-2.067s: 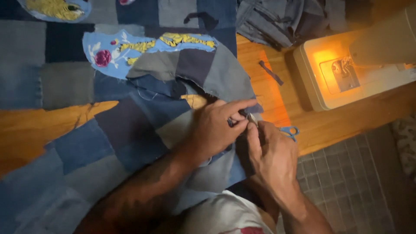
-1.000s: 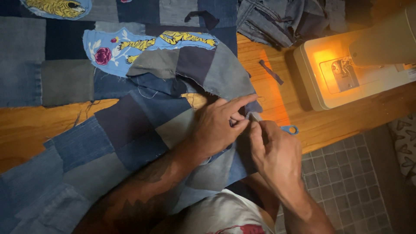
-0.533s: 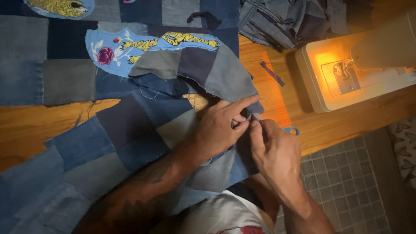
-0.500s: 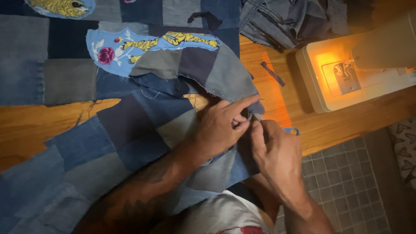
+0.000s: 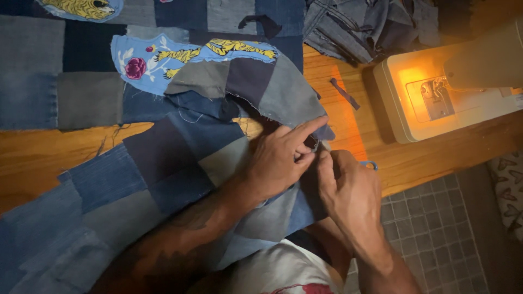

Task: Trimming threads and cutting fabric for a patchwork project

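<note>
Two bare hands meet at the frayed edge of a patchwork denim quilt (image 5: pixel 163 158) spread over the wooden worktop (image 5: pixel 32 158), left of one lit cream sewing machine (image 5: pixel 436 92). Left hand (image 5: pixel 280 160) and right hand (image 5: pixel 348 190) fingers pinch the cloth.

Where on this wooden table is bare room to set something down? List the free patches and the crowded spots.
Free: the wood strip at left between the two denim patchwork spreads, and the wood in front of the lit sewing machine. A narrow patch by the small dark fabric strip is partly free. Crowded: the patchwork edge where the left hand and right hand meet, and the denim pile at top.
</note>
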